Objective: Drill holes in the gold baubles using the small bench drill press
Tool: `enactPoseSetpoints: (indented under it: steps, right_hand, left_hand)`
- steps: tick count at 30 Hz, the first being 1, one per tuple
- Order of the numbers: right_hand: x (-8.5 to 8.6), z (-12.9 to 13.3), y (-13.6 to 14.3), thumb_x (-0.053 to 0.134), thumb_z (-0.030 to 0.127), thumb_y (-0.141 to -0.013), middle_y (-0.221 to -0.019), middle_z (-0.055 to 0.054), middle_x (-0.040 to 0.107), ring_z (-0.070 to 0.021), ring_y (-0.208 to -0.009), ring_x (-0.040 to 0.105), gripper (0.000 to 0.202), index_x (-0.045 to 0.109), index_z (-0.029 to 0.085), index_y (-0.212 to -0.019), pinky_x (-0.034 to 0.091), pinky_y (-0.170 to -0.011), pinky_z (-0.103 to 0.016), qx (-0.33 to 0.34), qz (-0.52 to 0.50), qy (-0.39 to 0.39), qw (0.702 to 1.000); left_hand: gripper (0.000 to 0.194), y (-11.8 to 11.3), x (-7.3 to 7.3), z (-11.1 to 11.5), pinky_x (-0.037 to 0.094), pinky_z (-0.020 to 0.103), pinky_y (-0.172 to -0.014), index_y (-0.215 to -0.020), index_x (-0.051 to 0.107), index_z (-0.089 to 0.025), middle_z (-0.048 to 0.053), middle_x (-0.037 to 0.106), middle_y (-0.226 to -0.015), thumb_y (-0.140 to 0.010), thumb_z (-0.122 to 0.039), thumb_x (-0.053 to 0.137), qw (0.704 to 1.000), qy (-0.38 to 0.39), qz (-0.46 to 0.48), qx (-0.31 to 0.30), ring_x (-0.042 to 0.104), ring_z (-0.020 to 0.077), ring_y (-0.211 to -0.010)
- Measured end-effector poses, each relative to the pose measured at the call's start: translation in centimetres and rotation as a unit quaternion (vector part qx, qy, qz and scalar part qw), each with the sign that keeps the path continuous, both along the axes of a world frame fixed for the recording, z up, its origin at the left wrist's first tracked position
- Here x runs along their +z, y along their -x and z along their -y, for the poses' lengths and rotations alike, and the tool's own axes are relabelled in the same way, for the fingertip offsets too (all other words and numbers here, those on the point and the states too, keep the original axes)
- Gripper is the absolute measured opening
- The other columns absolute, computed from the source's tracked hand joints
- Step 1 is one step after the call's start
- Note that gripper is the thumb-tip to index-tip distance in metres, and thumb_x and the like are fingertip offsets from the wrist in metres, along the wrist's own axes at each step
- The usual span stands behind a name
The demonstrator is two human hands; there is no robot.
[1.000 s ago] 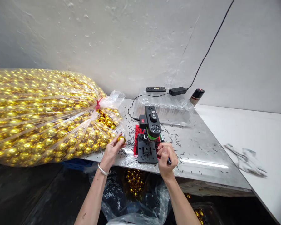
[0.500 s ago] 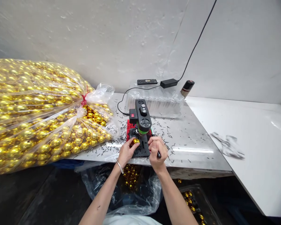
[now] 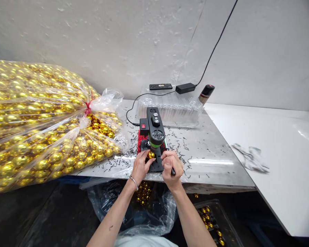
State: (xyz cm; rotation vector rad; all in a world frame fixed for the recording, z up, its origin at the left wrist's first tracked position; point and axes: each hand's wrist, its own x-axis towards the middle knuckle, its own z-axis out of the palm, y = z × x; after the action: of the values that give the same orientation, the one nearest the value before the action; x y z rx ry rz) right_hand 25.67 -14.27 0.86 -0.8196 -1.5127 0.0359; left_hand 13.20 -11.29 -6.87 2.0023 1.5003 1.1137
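Note:
A small black machine (image 3: pixel 156 127) with a green ring under its head stands on the metal table (image 3: pixel 211 171). My left hand (image 3: pixel 141 167) pinches a shiny gold ball (image 3: pixel 151 155) between thumb and fingers, just below the machine's head and above its black base plate (image 3: pixel 157 167). On the right side of the machine, my right hand (image 3: pixel 172 168) is wrapped round a lever with a black grip (image 3: pixel 173 172). Red material (image 3: pixel 139 145) shows behind and beside the base.
A big clear bag of gold balls (image 3: pixel 41 137) lies at the left. Behind are clear plastic trays (image 3: pixel 170 109), a power adapter (image 3: pixel 185 88) and a spray can (image 3: pixel 206 94). Gloves (image 3: pixel 251 157) lie at the right. An open plastic bag (image 3: pixel 105 202) hangs below.
My left hand has moved the gold ball slightly right, in under the machine's head. My right hand remains on the lever. The whole view has shifted a little.

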Motion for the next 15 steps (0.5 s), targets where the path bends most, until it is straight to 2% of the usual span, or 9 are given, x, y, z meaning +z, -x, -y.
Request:
enactPoseSetpoints:
  steps: [8,15]
  right_hand:
    - [-0.5,0.1,0.1,0.039,0.008,-0.088,-0.063,0.000,0.050,-0.0133,-0.065,0.054,0.025,0.045,0.020,-0.068,0.045,-0.058,-0.028,-0.009,-0.014,0.013,1.000]
    - [-1.3,0.2,0.2,0.038,0.011,-0.089,-0.064,0.000,0.051,-0.0140,-0.066,0.054,0.024,0.046,0.021,-0.068,0.044,-0.057,-0.029,-0.008,-0.026,0.021,0.999]
  left_hand:
    - [0.031,0.5,-0.6,0.0,0.044,0.041,-0.091,-0.113,0.063,-0.018,0.010,0.068,-0.110,-0.086,-0.032,0.061,0.999,-0.023,-0.020,-0.013,0.059,0.0250,-0.101]
    - [0.030,0.2,-0.5,-0.4,0.044,0.041,-0.090,-0.112,0.064,-0.020,0.010,0.067,-0.109,-0.087,-0.034,0.060,1.000,-0.007,-0.015,-0.025,0.058,0.0247,-0.100]
